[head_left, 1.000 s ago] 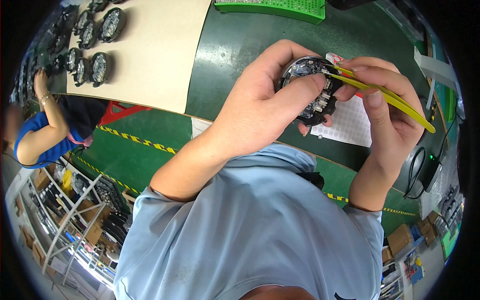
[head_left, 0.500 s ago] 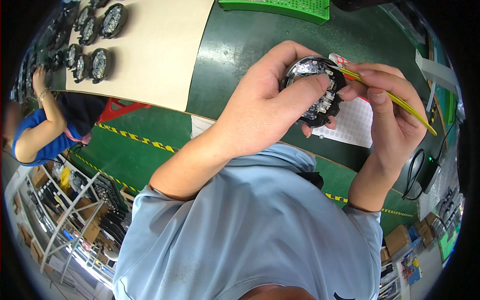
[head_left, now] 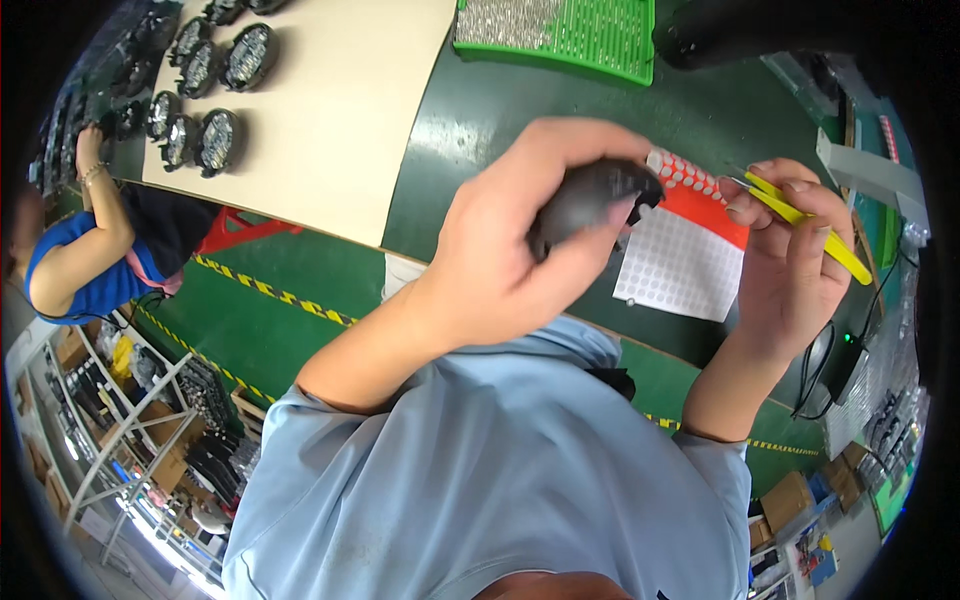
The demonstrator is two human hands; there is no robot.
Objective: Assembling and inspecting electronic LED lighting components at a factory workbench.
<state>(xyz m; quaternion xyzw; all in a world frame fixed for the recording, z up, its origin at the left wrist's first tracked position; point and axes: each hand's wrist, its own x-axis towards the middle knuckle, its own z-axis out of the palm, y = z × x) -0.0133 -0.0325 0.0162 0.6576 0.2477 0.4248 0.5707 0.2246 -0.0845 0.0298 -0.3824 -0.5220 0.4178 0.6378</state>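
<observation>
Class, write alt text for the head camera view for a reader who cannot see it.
A person's left hand grips a round black part over a green table, while the right hand holds yellow tweezers above a sheet of white dot stickers.

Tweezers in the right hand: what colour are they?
Yellow tweezers with a metal tip, pinched in the right hand; seen best in the head view.

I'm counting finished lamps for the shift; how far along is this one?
Done: round lamps lie in rows on the beige board. In hand: the left hand grips a dark lamp, its back to the camera; the right hand holds yellow tweezers apart from it. Left: the dot sheet looks mostly full.
</observation>
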